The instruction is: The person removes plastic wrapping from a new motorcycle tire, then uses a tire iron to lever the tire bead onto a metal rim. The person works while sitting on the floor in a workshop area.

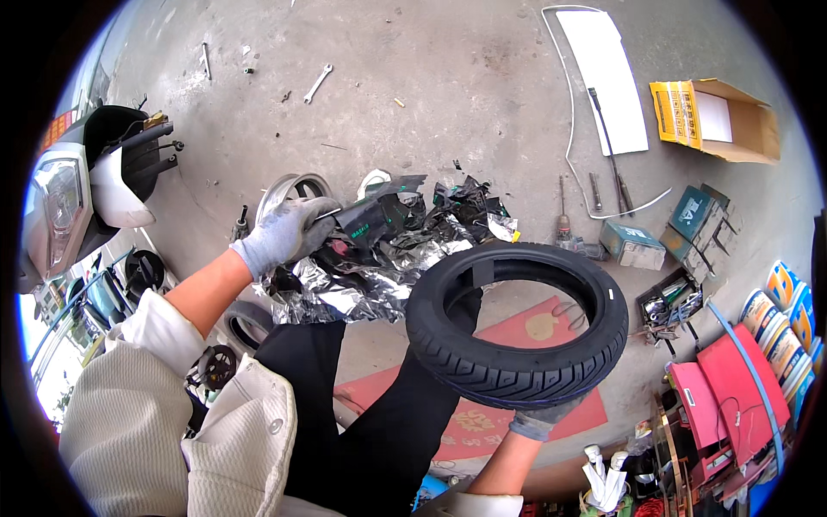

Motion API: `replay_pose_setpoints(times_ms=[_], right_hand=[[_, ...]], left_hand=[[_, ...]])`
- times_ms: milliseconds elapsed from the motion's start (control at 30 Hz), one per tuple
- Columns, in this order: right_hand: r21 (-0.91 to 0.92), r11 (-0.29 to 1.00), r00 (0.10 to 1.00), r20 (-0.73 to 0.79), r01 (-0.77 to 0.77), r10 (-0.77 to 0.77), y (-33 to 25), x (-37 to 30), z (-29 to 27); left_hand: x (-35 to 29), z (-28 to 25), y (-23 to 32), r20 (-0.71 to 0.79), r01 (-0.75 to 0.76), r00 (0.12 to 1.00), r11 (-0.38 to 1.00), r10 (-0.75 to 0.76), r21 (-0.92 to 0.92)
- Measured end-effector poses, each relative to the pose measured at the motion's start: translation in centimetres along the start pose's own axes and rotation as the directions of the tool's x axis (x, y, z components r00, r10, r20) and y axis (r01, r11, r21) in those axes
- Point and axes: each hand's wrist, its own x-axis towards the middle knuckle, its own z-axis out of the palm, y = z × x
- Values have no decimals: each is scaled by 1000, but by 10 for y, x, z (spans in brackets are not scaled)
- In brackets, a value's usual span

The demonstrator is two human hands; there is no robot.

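Note:
A black motor-scooter tire [517,379] with a grooved tread is held up at the right, tilted, over my leg. Underneath its near edge, my right hand [548,419] in a grey glove grips it, most of the fingers hidden by the rubber. Crumpled black and silver plastic wrapping [379,267] lies in front of my knees. My left hand [289,233], also gloved, has its fingers closed on the wrapping's left side. Just behind that hand stands a silver wheel rim [301,185], partly covered.
A wrench [318,84] lies on the concrete floor ahead. To the right are a screwdriver [562,220], a white sheet [607,86], an opened carton [749,121] and a small green box [633,245]. A red mat [551,327] is beneath the tire. A scooter [86,189] stands at left.

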Motion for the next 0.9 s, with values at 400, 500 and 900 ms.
replay_pose_setpoints(times_ms=[400,500,900], right_hand=[[347,933,988,150,-92,42,-61,-78,-228],[517,844,973,232,-141,21,-124,-71,-212],[465,884,747,569,55,-345,-154,-170,-80]], left_hand=[[-111,-125,10,-84,181,978,975,-193,-131],[-180,-166,28,-252,171,936,944,-245,-282],[-629,-10,-112,-737,559,622,810,-265,180]])
